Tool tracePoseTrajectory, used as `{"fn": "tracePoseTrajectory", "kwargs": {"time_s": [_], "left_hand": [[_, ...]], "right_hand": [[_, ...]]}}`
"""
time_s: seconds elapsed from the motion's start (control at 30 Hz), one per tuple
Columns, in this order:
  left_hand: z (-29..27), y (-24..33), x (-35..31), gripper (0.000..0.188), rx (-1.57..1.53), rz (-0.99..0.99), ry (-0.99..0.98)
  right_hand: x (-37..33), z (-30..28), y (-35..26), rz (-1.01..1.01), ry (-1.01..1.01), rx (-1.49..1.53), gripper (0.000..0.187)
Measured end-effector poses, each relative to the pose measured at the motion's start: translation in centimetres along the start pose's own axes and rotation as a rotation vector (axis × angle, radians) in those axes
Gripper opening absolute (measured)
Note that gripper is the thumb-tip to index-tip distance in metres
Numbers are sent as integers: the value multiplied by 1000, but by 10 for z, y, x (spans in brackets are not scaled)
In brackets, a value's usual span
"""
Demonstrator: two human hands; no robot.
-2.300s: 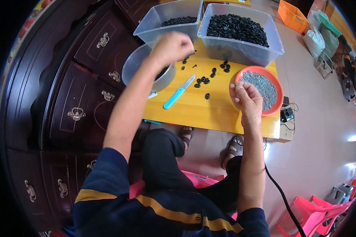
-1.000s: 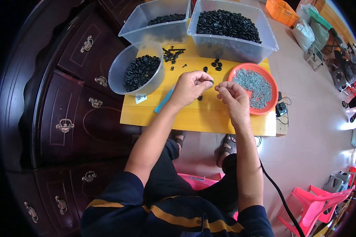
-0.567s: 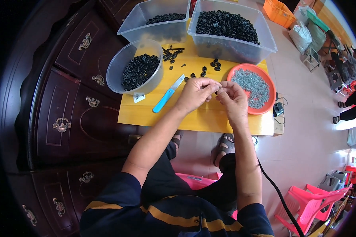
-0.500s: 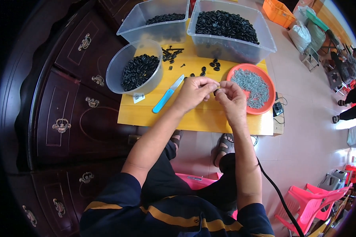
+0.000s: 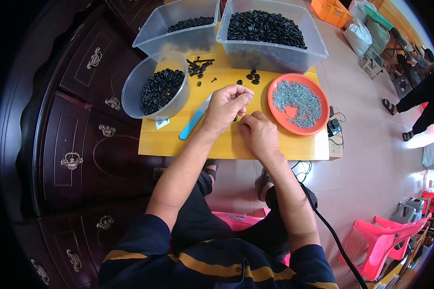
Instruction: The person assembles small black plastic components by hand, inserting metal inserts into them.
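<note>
Nearest to us was the right hand [image 5: 262,137], low over the yellow table [image 5: 217,148], its fingers curled in; we could not tell if they gripped anything. A small black ring [image 5: 236,118] showed just to the left of these fingertips and slightly farther, seemingly on the table. We judged the right hand to be the nearer one; the ring was too small and too covered for us to read its long axis. The left hand [image 5: 223,108] hung beyond, with thumb and fingers brought together, but we could not see what, if anything, was between them. To its left, a blue-handled knife [image 5: 193,123] lay slanting, handle toward us. The orange bowl [image 5: 324,115] of grey metal pieces [image 5: 299,91] stood to the right, a round tub [image 5: 176,103] to the left, and farthest stood two clear bins [image 5: 275,60] holding black pieces.
</note>
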State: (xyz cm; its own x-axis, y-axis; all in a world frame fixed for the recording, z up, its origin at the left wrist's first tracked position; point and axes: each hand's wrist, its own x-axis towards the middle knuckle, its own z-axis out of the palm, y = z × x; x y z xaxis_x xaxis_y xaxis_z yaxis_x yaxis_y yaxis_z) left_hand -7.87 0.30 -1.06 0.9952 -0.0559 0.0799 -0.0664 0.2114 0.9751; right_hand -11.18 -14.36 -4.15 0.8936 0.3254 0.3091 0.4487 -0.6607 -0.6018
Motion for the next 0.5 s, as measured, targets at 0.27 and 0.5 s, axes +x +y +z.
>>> {"fn": "tracePoseTrajectory", "kwargs": {"time_s": [0.27, 0.5], "left_hand": [[10, 4, -6, 10, 116, 108, -55], [33, 0, -6, 13, 73, 156, -36]], "right_hand": [[9, -33, 2, 432, 143, 985, 16], [10, -49, 0, 395, 114, 1210, 14]]}}
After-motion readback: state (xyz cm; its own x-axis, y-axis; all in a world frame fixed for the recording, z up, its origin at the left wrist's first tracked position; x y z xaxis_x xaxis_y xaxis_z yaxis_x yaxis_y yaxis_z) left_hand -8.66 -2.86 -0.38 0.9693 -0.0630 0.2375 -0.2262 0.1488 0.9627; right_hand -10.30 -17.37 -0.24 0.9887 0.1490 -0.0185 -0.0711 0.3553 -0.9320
